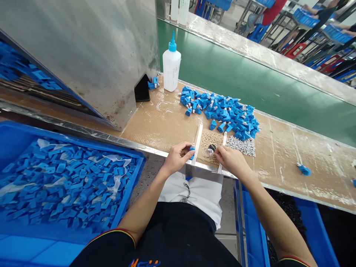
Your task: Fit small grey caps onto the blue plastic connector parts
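Observation:
My left hand grips a small blue plastic part upright between thumb and fingers. My right hand is pinched at the edge of a small clear dish, beside a dark round piece; anything in its fingertips is too small to tell. Two white strips lie on a cardboard mat, one between my hands. Beyond them spreads a heap of blue parts, with a pile of small grey-white pieces at its near edge. A white glue bottle with a blue nozzle stands farther back.
A blue crate of blue parts sits low on my left, and another blue crate sits on my right. A steel panel rises at the bench's left. A green conveyor belt runs behind it, with people at benches beyond.

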Action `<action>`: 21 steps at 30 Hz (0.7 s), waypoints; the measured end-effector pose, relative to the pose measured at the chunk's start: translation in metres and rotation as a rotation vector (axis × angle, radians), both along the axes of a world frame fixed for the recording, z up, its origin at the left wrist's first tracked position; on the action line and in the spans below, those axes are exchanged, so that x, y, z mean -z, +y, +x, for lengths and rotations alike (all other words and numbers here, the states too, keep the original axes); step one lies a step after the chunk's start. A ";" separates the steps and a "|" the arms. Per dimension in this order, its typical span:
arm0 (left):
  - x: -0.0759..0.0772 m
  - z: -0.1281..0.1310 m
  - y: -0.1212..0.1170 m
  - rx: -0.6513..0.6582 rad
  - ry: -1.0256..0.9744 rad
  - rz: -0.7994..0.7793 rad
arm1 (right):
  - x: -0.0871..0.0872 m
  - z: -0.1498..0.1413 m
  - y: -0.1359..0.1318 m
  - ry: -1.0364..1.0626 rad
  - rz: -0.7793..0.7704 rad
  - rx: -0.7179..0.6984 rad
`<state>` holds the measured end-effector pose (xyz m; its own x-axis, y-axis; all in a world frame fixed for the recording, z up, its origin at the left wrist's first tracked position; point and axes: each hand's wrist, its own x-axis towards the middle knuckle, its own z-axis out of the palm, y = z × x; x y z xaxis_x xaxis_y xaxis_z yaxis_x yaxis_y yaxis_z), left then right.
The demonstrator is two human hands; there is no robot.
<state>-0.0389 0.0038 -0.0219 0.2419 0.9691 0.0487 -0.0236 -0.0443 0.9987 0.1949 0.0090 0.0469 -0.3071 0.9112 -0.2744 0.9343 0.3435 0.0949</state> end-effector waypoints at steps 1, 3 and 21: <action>0.000 0.000 0.000 0.001 0.001 0.000 | 0.002 0.000 0.000 -0.004 0.003 0.001; 0.001 0.000 0.000 -0.001 -0.001 0.002 | 0.006 0.000 -0.001 -0.008 0.017 0.002; -0.028 0.025 -0.036 -0.006 -0.393 0.054 | -0.018 -0.056 -0.064 1.088 0.448 0.066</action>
<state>-0.0143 -0.0321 0.0061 0.1895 0.9639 0.1871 -0.4032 -0.0973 0.9099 0.1384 -0.0550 0.0647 -0.1309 0.8825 0.4517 0.6123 0.4303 -0.6633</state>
